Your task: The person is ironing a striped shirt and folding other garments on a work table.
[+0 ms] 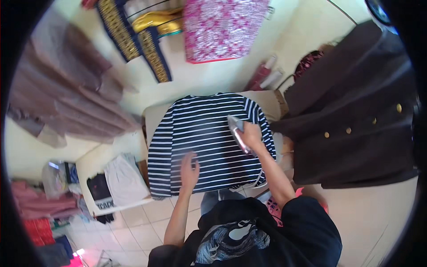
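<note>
A black-and-white striped long-sleeved shirt (pixel 206 133) lies spread over a padded surface (pixel 267 100), its neckline at the far side and its hem towards me. My right hand (pixel 252 136) is closed around the handle of a clothes iron (pixel 237 135). The iron is over the right part of the shirt, its tip pointing away from me; whether its plate presses on the cloth is hard to tell. My left hand (pixel 190 170) is at the shirt's lower left, empty, with fingers apart. It is slightly blurred, and contact with the cloth is unclear.
A dark coat with gold buttons (pixel 353 133) hangs close on my right. Greyish-mauve garments (pixel 76 86) hang at left. Folded pale cloth (pixel 125 177) and a dark garment (pixel 100 190) lie on a white table (pixel 83 162). A pink patterned garment (pixel 223 30) hangs beyond the shirt.
</note>
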### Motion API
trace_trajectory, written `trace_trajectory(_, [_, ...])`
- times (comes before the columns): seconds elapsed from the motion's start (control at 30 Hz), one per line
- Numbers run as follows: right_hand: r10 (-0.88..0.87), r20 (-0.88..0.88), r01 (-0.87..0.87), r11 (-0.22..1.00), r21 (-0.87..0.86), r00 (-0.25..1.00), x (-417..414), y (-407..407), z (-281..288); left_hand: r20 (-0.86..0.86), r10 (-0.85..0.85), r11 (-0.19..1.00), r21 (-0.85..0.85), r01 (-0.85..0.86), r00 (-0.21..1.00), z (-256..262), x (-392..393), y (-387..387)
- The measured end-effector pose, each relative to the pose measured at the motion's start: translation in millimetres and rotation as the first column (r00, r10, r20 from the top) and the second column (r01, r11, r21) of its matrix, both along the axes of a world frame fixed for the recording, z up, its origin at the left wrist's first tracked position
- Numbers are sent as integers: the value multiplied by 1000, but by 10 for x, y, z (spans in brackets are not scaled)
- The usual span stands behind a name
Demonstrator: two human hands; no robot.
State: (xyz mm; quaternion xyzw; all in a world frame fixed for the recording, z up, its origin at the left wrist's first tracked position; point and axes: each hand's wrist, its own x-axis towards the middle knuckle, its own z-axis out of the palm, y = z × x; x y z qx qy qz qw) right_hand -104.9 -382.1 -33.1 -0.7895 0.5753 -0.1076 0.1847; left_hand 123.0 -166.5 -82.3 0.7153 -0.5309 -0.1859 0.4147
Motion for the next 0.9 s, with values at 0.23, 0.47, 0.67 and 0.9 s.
trace_trajectory(0.23, [-137, 28, 130, 976, 175, 990, 284, 357, -98, 535, -286, 951, 262, 166, 794, -253, -241, -715])
trace_trajectory(0.47, [-307, 58, 291, 938, 188, 950, 188, -95, -161, 567, -308, 942, 291, 164, 764, -245, -327, -766])
trace_trajectory(0.67, [-408, 66, 394, 905, 160, 910, 221, -409, -112, 569, -313, 934, 328, 140, 760, -281, -293, -741])
trace_trajectory(0.9, [-332, 31, 320, 927, 195, 943, 309, -448, -268, 550, -306, 937, 320, 143, 777, -246, -212, -725])
